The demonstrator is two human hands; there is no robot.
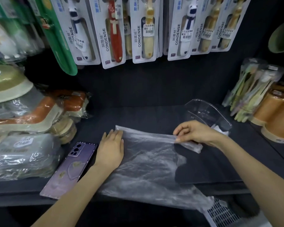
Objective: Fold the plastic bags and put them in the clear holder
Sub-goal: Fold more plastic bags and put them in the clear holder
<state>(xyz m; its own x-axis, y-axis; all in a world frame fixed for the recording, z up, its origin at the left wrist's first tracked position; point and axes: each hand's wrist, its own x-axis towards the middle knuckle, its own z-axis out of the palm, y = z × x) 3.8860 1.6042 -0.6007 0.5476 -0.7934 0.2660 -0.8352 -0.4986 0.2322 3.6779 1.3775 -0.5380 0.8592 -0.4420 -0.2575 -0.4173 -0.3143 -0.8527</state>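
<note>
The thin translucent plastic bag [147, 161], spread on the dark shelf [138, 115], is pinned by the flat left hand [111, 145] and pinched by the right hand [195, 132]; tension should be kept between them while folding. Behind the pinch stands the clear plastic holder [206, 112].

- We count one bag [147, 161]
- one holder [206, 112]
- one phone [69, 167]
- two hands: left hand [111, 148], right hand [195, 132]
- at least six toothbrush packs [147, 30], we reckon
</note>
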